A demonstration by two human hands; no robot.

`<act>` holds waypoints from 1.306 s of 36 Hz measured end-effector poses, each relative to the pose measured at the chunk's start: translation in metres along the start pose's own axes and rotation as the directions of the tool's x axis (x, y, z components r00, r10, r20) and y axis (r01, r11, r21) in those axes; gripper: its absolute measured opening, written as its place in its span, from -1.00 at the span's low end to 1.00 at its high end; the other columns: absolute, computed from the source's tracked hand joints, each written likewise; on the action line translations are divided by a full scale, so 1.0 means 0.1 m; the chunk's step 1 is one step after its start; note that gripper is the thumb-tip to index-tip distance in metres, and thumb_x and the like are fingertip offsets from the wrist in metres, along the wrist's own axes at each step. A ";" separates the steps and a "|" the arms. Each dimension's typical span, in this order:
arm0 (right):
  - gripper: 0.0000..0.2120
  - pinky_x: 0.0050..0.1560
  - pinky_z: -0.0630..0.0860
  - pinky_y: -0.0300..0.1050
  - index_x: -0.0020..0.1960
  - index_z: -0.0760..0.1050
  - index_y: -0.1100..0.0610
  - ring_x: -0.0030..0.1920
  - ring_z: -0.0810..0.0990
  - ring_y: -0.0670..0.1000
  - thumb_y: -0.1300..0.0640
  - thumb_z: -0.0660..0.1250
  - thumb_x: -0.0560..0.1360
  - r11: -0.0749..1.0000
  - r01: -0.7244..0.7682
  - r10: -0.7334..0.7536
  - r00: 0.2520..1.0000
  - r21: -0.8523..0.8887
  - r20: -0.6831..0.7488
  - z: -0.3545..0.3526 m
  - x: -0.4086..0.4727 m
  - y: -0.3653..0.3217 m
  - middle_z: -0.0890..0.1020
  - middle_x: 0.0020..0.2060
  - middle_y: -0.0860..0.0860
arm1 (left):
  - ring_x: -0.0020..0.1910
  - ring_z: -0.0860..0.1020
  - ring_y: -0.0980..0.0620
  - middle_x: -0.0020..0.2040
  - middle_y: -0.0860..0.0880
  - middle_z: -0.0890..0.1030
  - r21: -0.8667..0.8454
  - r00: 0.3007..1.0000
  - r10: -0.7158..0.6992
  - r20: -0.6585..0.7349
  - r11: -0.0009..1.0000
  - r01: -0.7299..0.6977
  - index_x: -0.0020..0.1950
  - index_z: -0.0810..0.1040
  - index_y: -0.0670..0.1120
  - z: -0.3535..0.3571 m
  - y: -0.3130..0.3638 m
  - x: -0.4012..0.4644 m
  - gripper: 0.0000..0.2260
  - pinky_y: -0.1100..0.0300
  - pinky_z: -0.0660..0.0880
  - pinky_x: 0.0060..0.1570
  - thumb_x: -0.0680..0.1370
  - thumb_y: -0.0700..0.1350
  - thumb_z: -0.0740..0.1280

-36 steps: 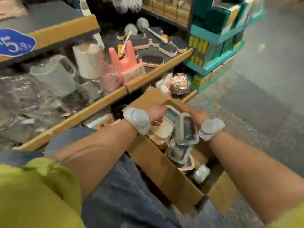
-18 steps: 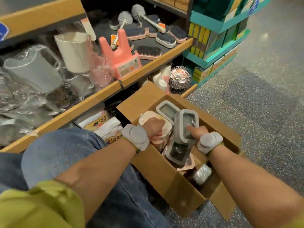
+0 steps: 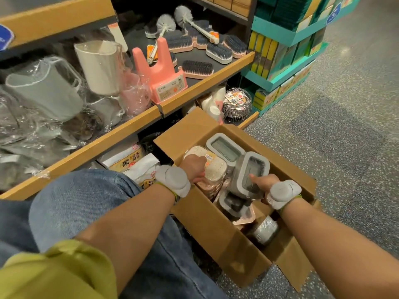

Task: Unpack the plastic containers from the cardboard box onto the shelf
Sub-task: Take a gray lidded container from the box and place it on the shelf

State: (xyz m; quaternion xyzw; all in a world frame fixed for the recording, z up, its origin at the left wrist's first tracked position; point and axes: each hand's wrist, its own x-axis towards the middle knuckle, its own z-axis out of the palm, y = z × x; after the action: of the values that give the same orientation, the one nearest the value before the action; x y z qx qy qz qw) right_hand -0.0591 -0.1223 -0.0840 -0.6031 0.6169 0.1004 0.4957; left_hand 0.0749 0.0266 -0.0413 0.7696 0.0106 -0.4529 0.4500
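Note:
An open cardboard box (image 3: 218, 229) stands on the floor in front of my knee, filled with plastic containers. My left hand (image 3: 193, 167) is closed on a stack of pink containers with cream lids (image 3: 212, 168) at the box's left side. My right hand (image 3: 259, 183) grips a tall grey-lidded container (image 3: 251, 171) held tilted just above the others. Another grey-lidded container (image 3: 224, 146) sits at the far end of the box, and one more (image 3: 234, 205) lies below the held one. The shelf (image 3: 138, 117) with its wooden edge runs to the left.
On the shelf are wrapped grey and white jugs (image 3: 43, 89), a pink stand (image 3: 160, 76) and several brushes (image 3: 218, 50). Paper packs (image 3: 127, 160) sit on the lower shelf beside the box. A teal display rack (image 3: 287, 52) stands at the right, speckled floor (image 3: 334, 147) beyond.
The view has tilted down and steadied. Both hands dropped from the box flap into the box; the left closed on the pink stack, the right on the grey-lidded container.

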 end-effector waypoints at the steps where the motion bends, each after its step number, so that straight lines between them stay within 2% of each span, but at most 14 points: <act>1: -0.51 0.24 0.49 0.14 0.28 0.44 0.31 0.18 0.56 0.25 0.00 0.36 0.50 1.000 -0.003 0.003 1.000 0.001 -0.002 0.00 -0.02 0.00 0.56 0.19 0.23 | -0.41 0.30 0.03 -0.35 -0.08 0.32 0.000 1.000 0.001 0.002 1.000 -0.001 -0.31 0.28 -0.09 0.00 0.00 -0.01 -0.71 0.23 0.30 -0.39 0.63 -0.18 0.11; 8: -0.53 0.24 0.51 0.06 0.27 0.44 0.33 0.19 0.56 0.20 0.09 0.40 0.48 0.999 0.010 -0.012 0.999 0.045 0.049 0.09 -0.07 0.01 0.57 0.20 0.22 | -0.38 0.37 0.04 -0.31 -0.07 0.37 0.002 0.999 0.003 0.033 1.000 -0.003 -0.26 0.29 -0.09 0.05 -0.01 -0.04 -0.74 0.26 0.41 -0.40 0.64 -0.14 0.12; 16: -0.40 0.32 0.41 0.07 0.35 0.34 0.33 0.23 0.47 0.19 -0.05 0.36 0.49 0.995 -0.009 -0.005 0.991 0.102 0.135 -0.01 -0.11 0.10 0.47 0.30 0.21 | -0.34 0.40 0.03 -0.27 -0.08 0.41 0.018 0.998 0.009 0.064 1.000 -0.010 -0.12 0.34 -0.14 0.11 0.00 -0.04 -0.85 0.24 0.39 -0.31 0.64 -0.14 0.13; 18: -0.39 0.35 0.39 0.11 0.36 0.33 0.34 0.30 0.45 0.22 -0.04 0.36 0.49 0.988 -0.004 -0.014 0.993 0.155 0.119 0.02 -0.08 0.08 0.46 0.31 0.22 | -0.32 0.42 0.03 -0.25 -0.09 0.43 0.036 0.998 0.029 0.061 0.999 -0.032 -0.02 0.36 -0.17 0.13 0.00 -0.04 -0.89 0.21 0.42 -0.26 0.63 -0.14 0.13; 24: -0.49 0.26 0.47 0.04 0.25 0.44 0.34 0.23 0.53 0.21 -0.04 0.33 0.51 0.986 0.017 -0.021 1.000 0.165 0.021 0.09 -0.04 0.08 0.55 0.23 0.22 | -0.33 0.39 0.02 -0.27 -0.08 0.41 0.071 0.996 0.043 0.073 0.996 -0.048 -0.06 0.34 -0.13 0.15 0.01 -0.04 -0.90 0.22 0.39 -0.29 0.62 -0.14 0.14; 29: -0.54 0.23 0.45 0.02 0.31 0.43 0.29 0.23 0.53 0.20 0.01 0.30 0.54 0.971 0.090 -0.079 0.995 0.219 -0.060 0.07 -0.10 0.12 0.55 0.23 0.19 | -0.25 0.45 -0.06 -0.24 -0.11 0.45 0.140 0.992 0.103 0.076 0.984 -0.113 -0.17 0.36 -0.13 0.16 -0.02 -0.01 -0.79 0.02 0.51 -0.03 0.60 -0.04 0.21; 32: -0.60 0.25 0.48 0.03 0.25 0.50 0.24 0.16 0.57 0.18 0.03 0.35 0.51 0.942 0.149 -0.125 0.987 0.300 -0.099 0.02 -0.12 0.14 0.60 0.17 0.17 | -0.34 0.40 -0.05 -0.29 -0.10 0.42 0.201 0.981 0.157 0.112 0.964 -0.177 -0.23 0.37 -0.12 0.15 -0.03 -0.01 -0.69 0.05 0.49 -0.22 0.57 0.07 0.24; 33: -0.63 0.25 0.49 0.05 0.21 0.54 0.21 0.13 0.59 0.16 0.01 0.36 0.50 0.934 0.163 -0.140 0.985 0.317 -0.097 0.00 -0.13 0.14 0.62 0.14 0.16 | -0.36 0.39 -0.04 -0.28 -0.10 0.42 0.211 0.978 0.161 0.132 0.960 -0.186 -0.19 0.40 -0.12 0.15 -0.03 -0.02 -0.68 0.12 0.44 -0.29 0.55 0.12 0.26; 35: -0.77 0.23 0.51 0.09 0.02 0.61 0.13 0.07 0.62 0.15 -0.02 0.35 0.51 0.919 0.196 -0.177 0.980 0.341 -0.086 -0.02 -0.16 0.11 0.66 0.07 0.15 | -0.27 0.46 -0.04 -0.15 -0.10 0.49 0.217 0.977 0.117 0.180 0.964 -0.155 0.17 0.42 -0.09 0.16 -0.03 -0.04 -0.56 0.13 0.47 -0.27 0.50 0.22 0.29; 38: -0.78 0.16 0.56 0.14 -0.24 0.62 0.01 0.01 0.66 0.16 -0.08 0.34 0.50 0.884 0.253 -0.240 0.967 0.394 -0.082 0.03 -0.20 0.03 0.70 -0.09 0.11 | -0.12 0.49 -0.02 -0.13 -0.05 0.50 0.183 0.965 0.089 0.246 0.973 -0.137 0.42 0.21 0.00 0.19 -0.06 -0.06 -0.38 0.01 0.56 0.02 0.48 0.23 0.32; 41: -0.70 0.11 0.59 0.12 -0.25 0.64 0.07 -0.07 0.66 0.14 -0.12 0.33 0.49 0.855 0.305 -0.315 0.948 0.419 -0.046 0.15 -0.26 -0.11 0.71 -0.12 0.16 | -0.17 0.53 -0.02 -0.14 -0.03 0.55 0.113 0.939 0.181 0.293 0.968 -0.222 0.22 0.37 0.08 0.18 -0.04 -0.10 -0.62 -0.01 0.61 -0.08 0.49 0.17 0.36; 43: -0.66 0.05 0.56 0.05 -0.25 0.63 0.08 -0.12 0.62 0.11 -0.15 0.30 0.49 0.852 0.326 -0.343 0.939 0.409 -0.033 0.21 -0.31 -0.19 0.69 -0.14 0.16 | -0.42 0.45 -0.02 -0.30 -0.07 0.51 -0.001 0.905 0.244 0.348 0.966 -0.260 0.14 0.43 0.00 0.15 -0.02 -0.12 -0.68 0.10 0.50 -0.41 0.49 0.10 0.39; 44: -0.66 0.03 0.57 0.04 -0.24 0.63 0.08 -0.14 0.62 0.10 -0.15 0.30 0.50 0.851 0.324 -0.343 0.939 0.412 -0.031 0.23 -0.31 -0.21 0.69 -0.14 0.17 | -0.48 0.40 -0.03 -0.33 -0.11 0.49 -0.031 0.899 0.257 0.354 0.964 -0.264 0.11 0.46 -0.04 0.15 0.00 -0.14 -0.71 0.15 0.41 -0.45 0.49 0.06 0.39; 47: -0.68 0.06 0.59 0.11 -0.20 0.65 0.10 -0.15 0.62 0.09 -0.14 0.32 0.49 0.840 0.322 -0.344 0.939 0.436 -0.030 0.32 -0.30 -0.23 0.69 -0.13 0.18 | -0.23 0.55 -0.19 -0.11 -0.23 0.61 -0.020 0.933 0.295 0.207 0.954 -0.298 0.00 0.51 -0.02 0.15 0.03 -0.14 -0.85 -0.08 0.52 -0.16 0.48 -0.02 0.39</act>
State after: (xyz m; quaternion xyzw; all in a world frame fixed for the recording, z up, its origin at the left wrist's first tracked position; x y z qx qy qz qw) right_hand -0.0303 -0.0856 -0.0667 -0.5724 0.4970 -0.1124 0.6424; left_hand 0.0578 0.0196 -0.0322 0.7136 -0.1553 -0.4577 0.5072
